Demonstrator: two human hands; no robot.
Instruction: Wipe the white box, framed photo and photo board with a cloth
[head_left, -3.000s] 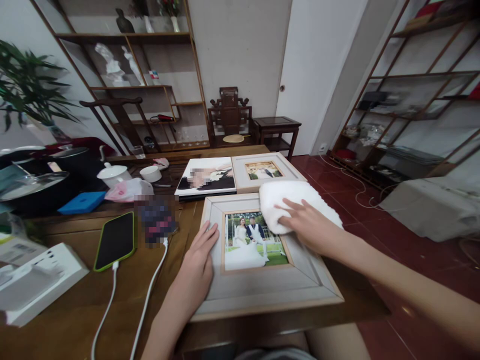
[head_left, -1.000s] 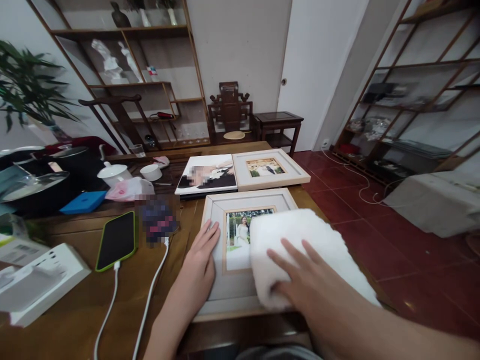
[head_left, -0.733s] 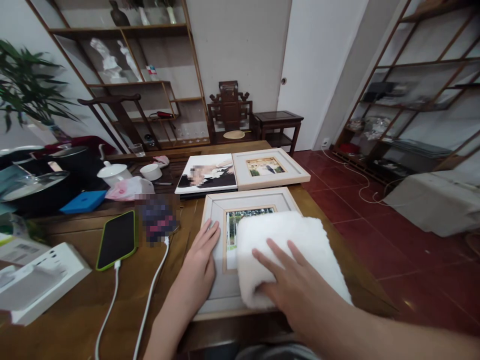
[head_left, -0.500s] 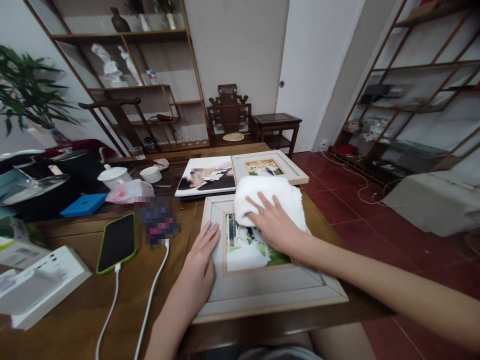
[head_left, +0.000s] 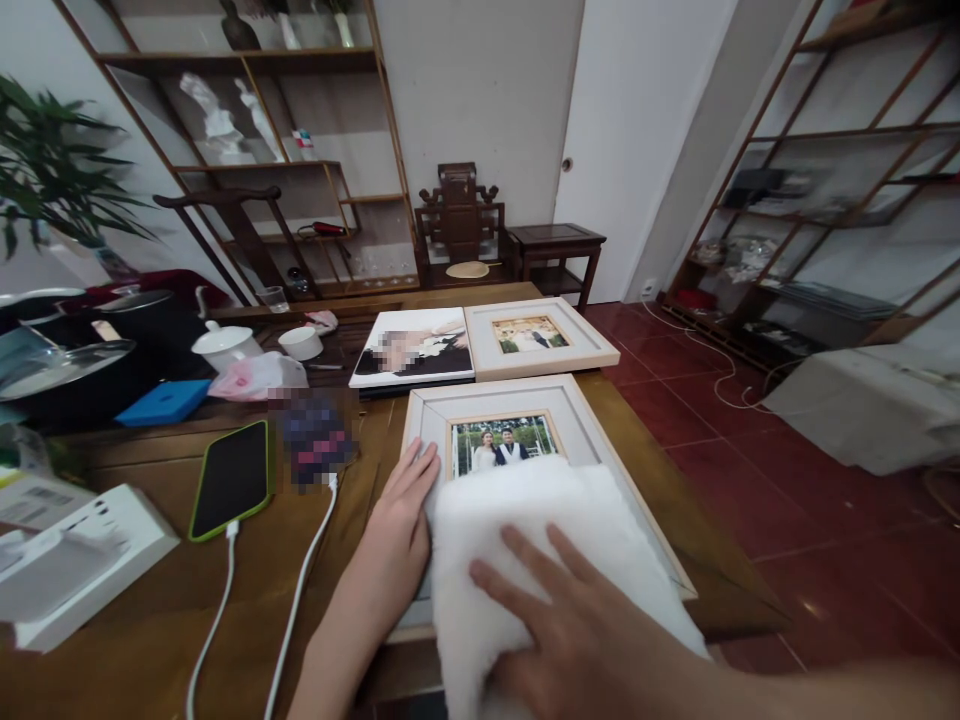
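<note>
A large pale picture frame (head_left: 577, 415) with a wedding photo lies flat on the wooden table (head_left: 150, 610) in front of me. My left hand (head_left: 401, 525) rests flat on the frame's left border, fingers stretched out. My right hand (head_left: 577, 640) presses a white fluffy cloth (head_left: 487, 530) onto the frame's near half, fingers spread on top of it. The cloth hides the lower part of the photo and the frame's near edge.
Behind the frame lie a smaller framed photo (head_left: 540, 338) and a photo canvas (head_left: 416, 348). To the left lie a green-cased phone (head_left: 231, 478) on a white cable (head_left: 296, 600), a white box (head_left: 71, 560), a blue box (head_left: 163, 402), cups and pots. Red tiled floor drops off at the right.
My right hand has dragged the cloth from the frame's far part down to its near half, uncovering the top of the photo. My left hand has stayed on the left border.
</note>
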